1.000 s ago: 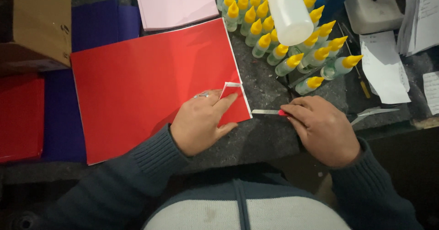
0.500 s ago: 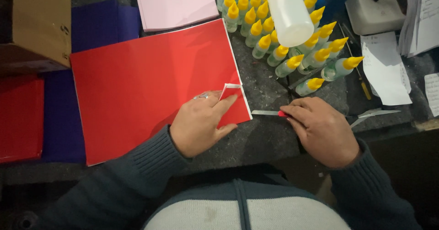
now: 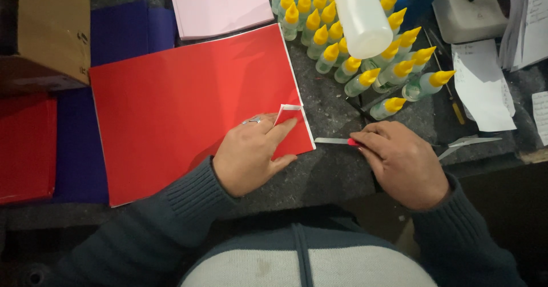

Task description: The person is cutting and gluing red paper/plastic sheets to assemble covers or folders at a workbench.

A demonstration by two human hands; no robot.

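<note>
A large red sheet lies on the dark worktop. My left hand rests flat on its lower right corner, a ring on one finger, with the index fingertip by a small lifted flap that shows its white back. My right hand lies just right of the sheet and pinches a thin metal blade that points left toward the sheet's edge.
Several small clear bottles with yellow tips and a big white bottle stand behind the hands. A pink sheet, blue sheets, red sheets, a cardboard box, white paper slips and tweezers lie around.
Both hands have stayed almost still. The small flap at the sheet's edge stays lifted and the blade keeps its place.
</note>
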